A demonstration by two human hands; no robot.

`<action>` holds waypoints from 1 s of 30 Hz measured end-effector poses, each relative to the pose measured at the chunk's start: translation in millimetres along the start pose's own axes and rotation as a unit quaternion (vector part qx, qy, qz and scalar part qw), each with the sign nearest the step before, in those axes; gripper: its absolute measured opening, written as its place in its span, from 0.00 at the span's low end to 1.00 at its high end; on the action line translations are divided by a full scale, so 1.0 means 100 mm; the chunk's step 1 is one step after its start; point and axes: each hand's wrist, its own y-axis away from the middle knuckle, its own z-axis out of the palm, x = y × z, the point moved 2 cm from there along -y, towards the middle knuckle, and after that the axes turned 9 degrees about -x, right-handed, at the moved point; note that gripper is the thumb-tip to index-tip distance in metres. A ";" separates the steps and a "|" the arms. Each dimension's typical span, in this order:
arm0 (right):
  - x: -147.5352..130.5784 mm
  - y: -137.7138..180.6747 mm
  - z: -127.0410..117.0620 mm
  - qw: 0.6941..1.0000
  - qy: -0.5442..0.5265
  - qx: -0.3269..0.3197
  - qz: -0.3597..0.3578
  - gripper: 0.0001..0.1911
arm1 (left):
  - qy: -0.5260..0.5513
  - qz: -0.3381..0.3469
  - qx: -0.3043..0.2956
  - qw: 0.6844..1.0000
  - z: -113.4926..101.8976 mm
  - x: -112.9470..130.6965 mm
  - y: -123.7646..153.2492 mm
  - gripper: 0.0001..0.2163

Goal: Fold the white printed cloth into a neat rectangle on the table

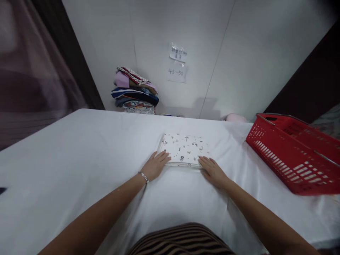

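A folded white cloth (pixel 183 147) with small dark printed figures lies flat on the white-covered table (pixel 79 159). Its layered fold edge faces me. My left hand (pixel 156 165) rests at its near left corner, fingers stretched out over the top. At the near right corner lies my right hand (pixel 213 171), its fingertips extended onto the cloth and the thumb by its front edge. Neither hand grips the cloth; both touch it from above. A bracelet (pixel 143 176) circles my left wrist.
A red plastic basket (pixel 289 156) with metal handles stands on the right side. Beyond the far edge is a stack of folded fabrics (pixel 135 92) against the white wall. Two paper notes (pixel 177 72) hang there. A pink curtain (pixel 34 71) is at the left.
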 end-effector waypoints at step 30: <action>0.16 -0.15 -0.69 0.986 0.070 0.129 -0.082 0.39 | 0.009 0.043 -0.002 0.999 -0.69 -0.13 -0.16 0.26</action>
